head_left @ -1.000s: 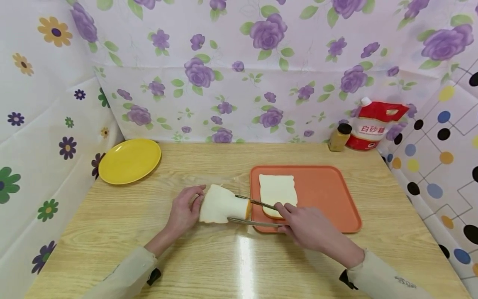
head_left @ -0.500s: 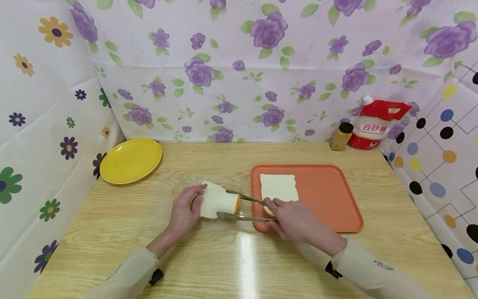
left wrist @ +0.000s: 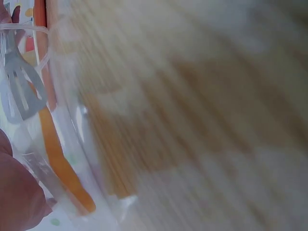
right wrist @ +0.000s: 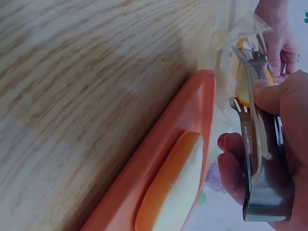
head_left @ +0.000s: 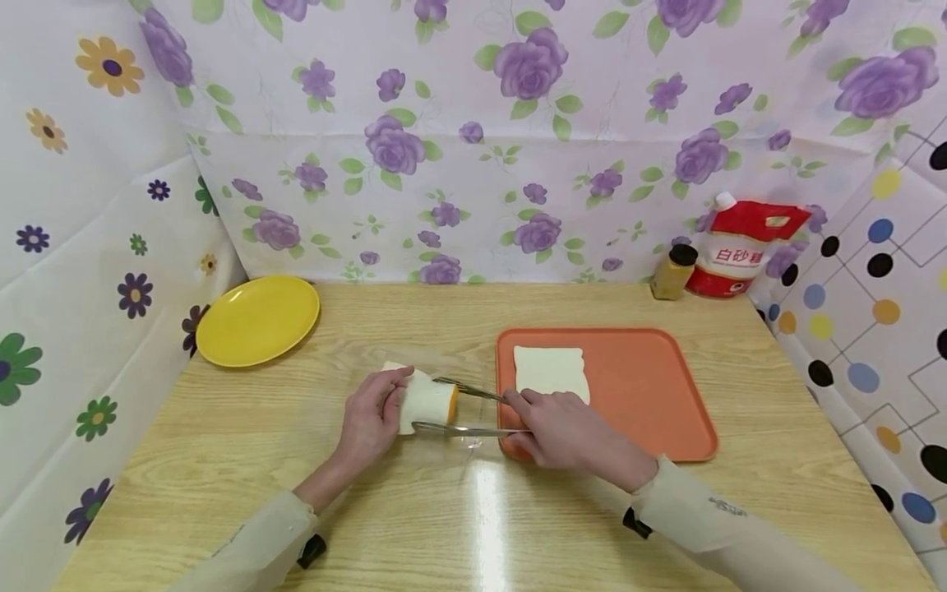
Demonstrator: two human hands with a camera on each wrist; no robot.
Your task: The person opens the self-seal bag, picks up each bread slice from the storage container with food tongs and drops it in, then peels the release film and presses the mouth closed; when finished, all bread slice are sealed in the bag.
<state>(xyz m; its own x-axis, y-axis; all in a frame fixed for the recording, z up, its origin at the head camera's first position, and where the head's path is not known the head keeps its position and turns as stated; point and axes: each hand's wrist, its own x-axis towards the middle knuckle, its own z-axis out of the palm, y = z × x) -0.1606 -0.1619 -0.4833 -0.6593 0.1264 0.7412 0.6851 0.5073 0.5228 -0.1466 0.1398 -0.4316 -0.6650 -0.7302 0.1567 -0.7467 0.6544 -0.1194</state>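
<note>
Sliced white bread [head_left: 429, 403] with an orange-brown crust [left wrist: 57, 154] lies in a clear plastic bag [right wrist: 250, 29] at the middle left of the table. My left hand [head_left: 373, 411] grips the bag at the bread's left side; its fingertips are partly hidden. My right hand [head_left: 570, 432] holds metal tongs [head_left: 466, 430], whose two arms stand apart with their slotted ends at the upper and lower sides of the bread. The left wrist view shows one slotted tong end [left wrist: 21, 91] close to the bread. Beneath my right hand, another bread slice [head_left: 549, 367] rests on the orange tray [head_left: 654, 403].
A yellow plate [head_left: 257, 321] sits at the back left. Toward the back right stand a small jar with a black lid [head_left: 672, 275] and a red-and-white sugar pouch [head_left: 740, 247]. Patterned cloth walls [head_left: 473, 205] close off the table [head_left: 414, 526] at the back and sides.
My right hand and the tongs have moved left. The bread between the tong arms has shifted left into the bag, toward my left hand, which has stayed nearly in place.
</note>
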